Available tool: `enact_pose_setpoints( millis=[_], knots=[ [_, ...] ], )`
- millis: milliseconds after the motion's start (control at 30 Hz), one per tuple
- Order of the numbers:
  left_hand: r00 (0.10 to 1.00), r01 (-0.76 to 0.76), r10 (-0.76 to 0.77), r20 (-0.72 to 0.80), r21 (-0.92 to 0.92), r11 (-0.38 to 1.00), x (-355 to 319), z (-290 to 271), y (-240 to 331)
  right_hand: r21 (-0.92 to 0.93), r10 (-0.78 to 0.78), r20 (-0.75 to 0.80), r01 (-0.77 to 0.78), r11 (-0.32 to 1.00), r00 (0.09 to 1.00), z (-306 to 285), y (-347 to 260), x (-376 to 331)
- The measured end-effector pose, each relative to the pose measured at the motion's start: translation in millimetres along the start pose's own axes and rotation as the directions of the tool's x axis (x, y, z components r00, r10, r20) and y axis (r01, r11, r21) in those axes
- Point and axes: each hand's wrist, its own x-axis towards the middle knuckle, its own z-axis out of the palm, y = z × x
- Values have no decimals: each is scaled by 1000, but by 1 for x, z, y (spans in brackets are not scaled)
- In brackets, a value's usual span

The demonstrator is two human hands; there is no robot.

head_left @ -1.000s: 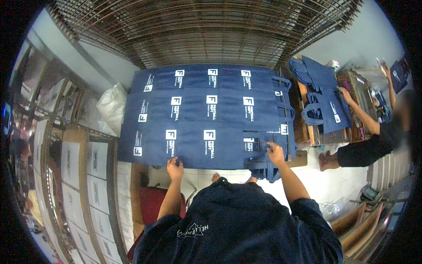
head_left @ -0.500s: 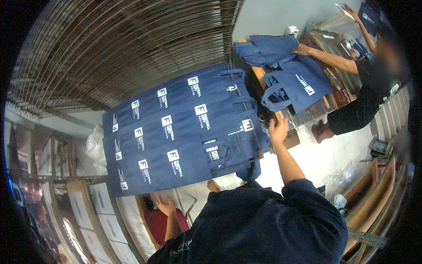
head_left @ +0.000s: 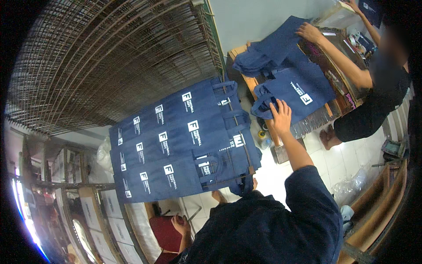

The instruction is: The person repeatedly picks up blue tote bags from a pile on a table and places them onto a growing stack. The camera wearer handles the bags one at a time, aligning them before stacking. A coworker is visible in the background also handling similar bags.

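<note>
My right hand point(head_left: 281, 115) reaches to the worktable, its fingers stretched out over the handle end of a navy fabric tote bag point(head_left: 295, 90) with a white print. The fingertips seem to touch the bag; what the thumb does beneath is hidden. My left hand point(head_left: 180, 225) hangs low beside a dark red seat point(head_left: 165, 233), fingers loosely bent and apart, holding nothing. In front of me, overlapping rows of printed navy tote bags point(head_left: 176, 145) cover a wire rack, their handles toward its right end.
Across the worktable, a co-worker's hand point(head_left: 310, 33) holds up a navy bag point(head_left: 281, 39) over a pile. Stacked wire racks point(head_left: 114, 57) rise at far left. Below the worktable stand small jars point(head_left: 265, 141). Clear plastic point(head_left: 351, 187) lies on the tiled floor at right.
My right hand has moved up onto the bag at the worktable. My left hand's fingers have bent more. The co-worker has lifted the bag at the back higher.
</note>
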Motion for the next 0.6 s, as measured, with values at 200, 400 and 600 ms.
enact_pose_setpoints(
  millis=[200, 400, 600],
  knots=[
    [960, -138, 222, 172, -401, 906, 45, 52, 132, 582, 259, -188, -106, 806, 947, -85, -1, 22],
    [198, 725, 309, 930, -352, 592, 62, 105, 268, 968, 141, 48, -81, 238, 989, -257, -56, 28],
    [-310, 927, 640, 703, 73, 368, 54, 134, 339, 962, -76, -71, 88, 259, 995, -370, -72, -17]
  ],
)
